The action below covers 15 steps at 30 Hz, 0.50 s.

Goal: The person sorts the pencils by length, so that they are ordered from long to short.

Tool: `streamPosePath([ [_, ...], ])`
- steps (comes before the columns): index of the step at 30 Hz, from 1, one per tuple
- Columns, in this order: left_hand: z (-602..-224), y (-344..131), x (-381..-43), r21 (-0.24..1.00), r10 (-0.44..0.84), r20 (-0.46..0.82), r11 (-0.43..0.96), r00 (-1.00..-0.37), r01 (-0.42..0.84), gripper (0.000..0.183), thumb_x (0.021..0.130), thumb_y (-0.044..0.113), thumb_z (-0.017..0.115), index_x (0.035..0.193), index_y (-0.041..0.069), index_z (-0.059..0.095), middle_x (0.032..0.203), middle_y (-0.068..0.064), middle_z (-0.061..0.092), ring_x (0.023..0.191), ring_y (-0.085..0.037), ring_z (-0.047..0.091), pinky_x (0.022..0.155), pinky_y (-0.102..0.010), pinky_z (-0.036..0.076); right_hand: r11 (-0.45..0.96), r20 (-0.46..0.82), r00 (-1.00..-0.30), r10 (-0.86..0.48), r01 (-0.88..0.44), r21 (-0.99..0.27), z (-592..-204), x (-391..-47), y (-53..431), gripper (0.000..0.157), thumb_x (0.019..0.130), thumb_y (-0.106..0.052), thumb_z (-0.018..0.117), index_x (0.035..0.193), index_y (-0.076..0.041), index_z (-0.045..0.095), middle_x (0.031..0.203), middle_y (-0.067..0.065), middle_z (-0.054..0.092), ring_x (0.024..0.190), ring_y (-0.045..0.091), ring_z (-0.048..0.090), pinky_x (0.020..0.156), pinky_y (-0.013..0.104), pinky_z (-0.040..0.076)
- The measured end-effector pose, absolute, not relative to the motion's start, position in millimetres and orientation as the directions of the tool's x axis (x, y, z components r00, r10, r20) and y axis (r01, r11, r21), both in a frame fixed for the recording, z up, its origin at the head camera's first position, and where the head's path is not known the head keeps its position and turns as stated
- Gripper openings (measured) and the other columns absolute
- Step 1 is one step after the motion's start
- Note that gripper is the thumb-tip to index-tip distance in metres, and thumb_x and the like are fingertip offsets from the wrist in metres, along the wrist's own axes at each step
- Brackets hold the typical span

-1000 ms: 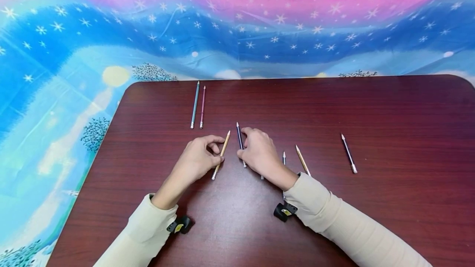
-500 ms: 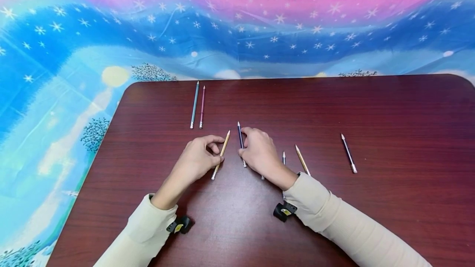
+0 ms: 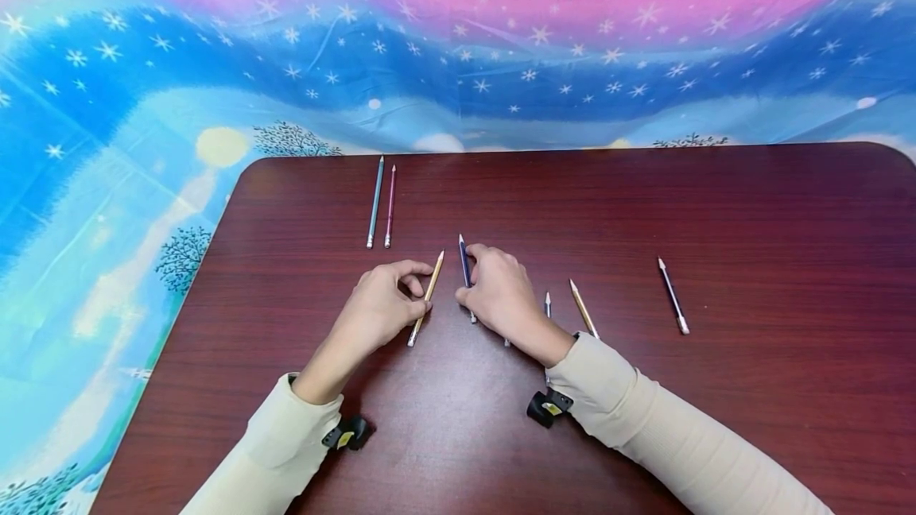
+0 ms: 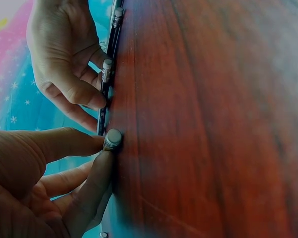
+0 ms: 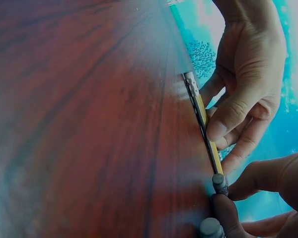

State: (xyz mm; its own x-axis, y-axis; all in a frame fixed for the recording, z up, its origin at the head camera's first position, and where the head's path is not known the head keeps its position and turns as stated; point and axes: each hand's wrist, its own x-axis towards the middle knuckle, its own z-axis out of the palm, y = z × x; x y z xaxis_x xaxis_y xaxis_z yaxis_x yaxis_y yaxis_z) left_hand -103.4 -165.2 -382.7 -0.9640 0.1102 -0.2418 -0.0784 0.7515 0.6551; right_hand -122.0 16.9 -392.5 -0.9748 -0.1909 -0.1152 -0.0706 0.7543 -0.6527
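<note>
Head view shows two pencils held around the middle of the table (image 3: 458,435), their tips pointing away from the person and leaning toward each other. The left hand (image 3: 375,300) pinches the gold pencil (image 3: 431,290) between thumb and fingers; the right hand (image 3: 501,284) pinches the dark blue pencil (image 3: 465,263) the same way. Each grasps from its own outer side, which probably leaves the gap between the shafts free; thumb and finger set apart along a shaft likely keep it from swinging. Whether either bears on the wood, I cannot tell. Beyond the left hand, the teal pencil (image 3: 375,203) and pink pencil (image 3: 390,207) lie side by side, apart.
</note>
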Motion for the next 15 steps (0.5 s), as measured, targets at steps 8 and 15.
streamPosePath([
  [8,-379.5,-157.9,-104.0,0.586,0.073,-0.248,0.805,-0.966,-0.089,0.047,0.083,0.008,0.082,0.129,0.016,0.073,0.084,0.007,0.068,0.079,-0.015,0.060,0.087,-0.036,0.049,0.733,-0.132,-0.975,-0.182,-0.045,-0.679,-392.1,-122.8,18.5,0.062,0.077,-0.007,0.079,0.137,-0.001,0.064,0.082,0.003,0.067,0.081,0.024,0.064,0.080,0.040,0.054],
  [15,-378.7,-155.1,-104.0,0.558,0.044,-0.252,0.823,-0.967,-0.108,0.047,0.083,0.007,0.082,0.128,0.018,0.073,0.082,0.008,0.067,0.079,-0.015,0.061,0.087,-0.038,0.049,0.721,-0.146,-0.973,-0.179,-0.029,-0.692,-391.9,-123.2,18.7,0.064,0.077,-0.006,0.078,0.139,-0.002,0.064,0.082,0.003,0.068,0.081,0.023,0.064,0.080,0.039,0.054],
])
